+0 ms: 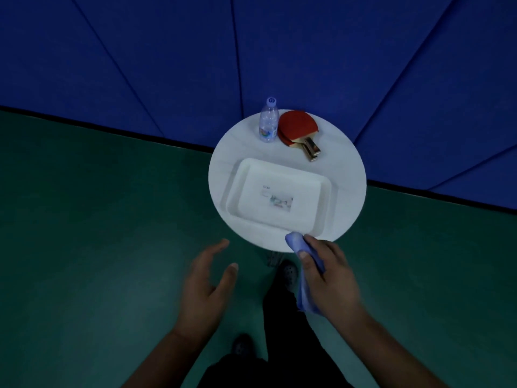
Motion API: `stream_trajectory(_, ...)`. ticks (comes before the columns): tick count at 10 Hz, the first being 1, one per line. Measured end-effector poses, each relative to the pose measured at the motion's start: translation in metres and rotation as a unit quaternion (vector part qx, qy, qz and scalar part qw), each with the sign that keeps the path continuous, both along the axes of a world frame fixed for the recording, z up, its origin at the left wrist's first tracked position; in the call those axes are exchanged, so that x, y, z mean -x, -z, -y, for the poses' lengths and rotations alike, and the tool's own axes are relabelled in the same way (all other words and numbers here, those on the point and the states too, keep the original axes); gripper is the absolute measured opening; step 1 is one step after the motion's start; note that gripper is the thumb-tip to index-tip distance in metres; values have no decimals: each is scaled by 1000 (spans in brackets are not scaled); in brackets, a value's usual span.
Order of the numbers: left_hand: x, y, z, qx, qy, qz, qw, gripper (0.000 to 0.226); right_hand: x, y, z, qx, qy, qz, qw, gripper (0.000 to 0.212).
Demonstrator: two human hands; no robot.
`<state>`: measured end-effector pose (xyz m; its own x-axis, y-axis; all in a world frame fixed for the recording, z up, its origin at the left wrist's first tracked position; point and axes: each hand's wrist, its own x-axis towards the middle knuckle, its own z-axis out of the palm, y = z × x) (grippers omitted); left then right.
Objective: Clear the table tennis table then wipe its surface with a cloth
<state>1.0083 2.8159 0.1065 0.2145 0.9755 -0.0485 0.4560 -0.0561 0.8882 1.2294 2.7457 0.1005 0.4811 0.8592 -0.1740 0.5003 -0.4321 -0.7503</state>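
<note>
Head view: right hand grips cloth, hanging lengthwise below the fingers; left hand beside, fingers relaxed, empty.

Dim, bluish light; wide-angle bending at the edges; slight overall softness.

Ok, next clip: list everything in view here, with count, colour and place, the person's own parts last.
round table: one, white, centre right, on the green floor
tray: one, white, label inside, on the table's near half
water bottle: one, clear with pale purple cap, upright at the table's far edge
paddles: apparently two stacked, red faces, wooden handles, right of the bottle
cloth: one, light blue, in the right hand at the table's near edge
wall padding: blue, behind
left hand: open, empty
right hand: grips the cloth
legs and shoes: dark, below
</note>
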Motion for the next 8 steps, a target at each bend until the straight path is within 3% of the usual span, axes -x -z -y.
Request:
stream_trajectory(3, -65, 33, -106, 62, 1, 0, 998, 37, -49, 96, -144, 77, -5, 7, 997, 37)
stream_trajectory(4, -79, 54, -134, 87, 27, 2, 996, 39, -61, 138, -188, 142, -6, 9, 990, 37)
stream_trajectory(6, -87, 89, -181, 78, 70, -12, 994, 38, -58, 197, -239, 201, 8, 15, 979, 35)
stream_trajectory(8, -80, 104, -201, 85, 84, 14, 993, 37, -53, 214, -258, 251, -5, -14, 968, 46)
